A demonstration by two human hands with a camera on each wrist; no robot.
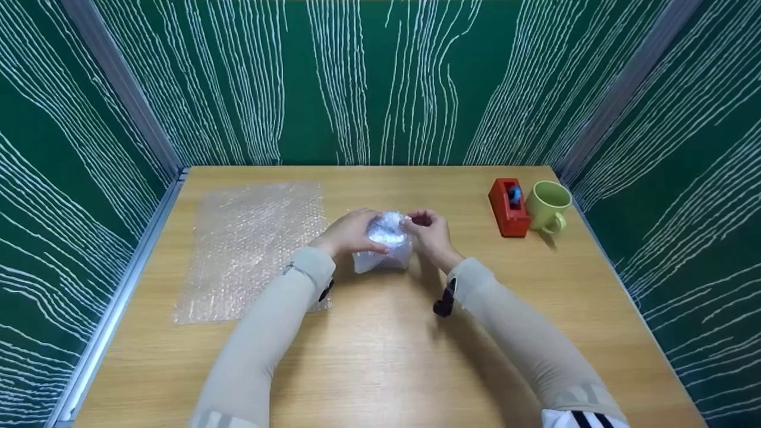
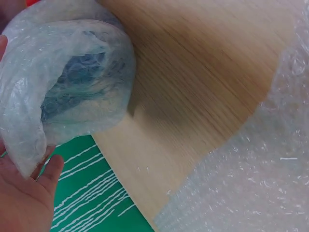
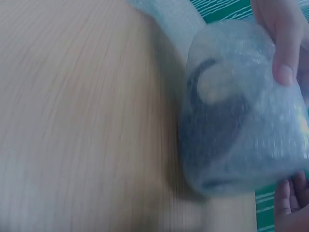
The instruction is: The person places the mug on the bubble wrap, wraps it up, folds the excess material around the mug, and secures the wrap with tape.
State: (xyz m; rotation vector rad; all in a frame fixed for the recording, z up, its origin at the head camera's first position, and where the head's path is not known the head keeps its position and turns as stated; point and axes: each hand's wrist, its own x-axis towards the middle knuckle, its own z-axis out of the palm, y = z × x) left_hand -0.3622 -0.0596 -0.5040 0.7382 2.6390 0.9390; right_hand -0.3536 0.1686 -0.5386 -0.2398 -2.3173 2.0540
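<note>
A dark mug (image 3: pixel 217 125) shows through the bubble wrap (image 1: pixel 389 235) rolled round it; a curved handle is visible through the layers in the right wrist view. My left hand (image 1: pixel 355 233) grips this bundle from its left side, fingers behind and thumb in front. At the bundle's upper right, my right hand (image 1: pixel 433 235) pinches an edge of the wrap between thumb and fingers. In the left wrist view, one end of the wrapped bundle (image 2: pixel 87 82) gapes loosely, with dark folds inside.
A flat sheet of bubble wrap (image 1: pixel 255 249) lies on the left of the wooden table (image 1: pixel 380 356). At the right stand a red tape dispenser (image 1: pixel 510 214) with a blue roll and a green mug (image 1: pixel 548 205). Green panels (image 1: pixel 380 83) with white lines surround the table.
</note>
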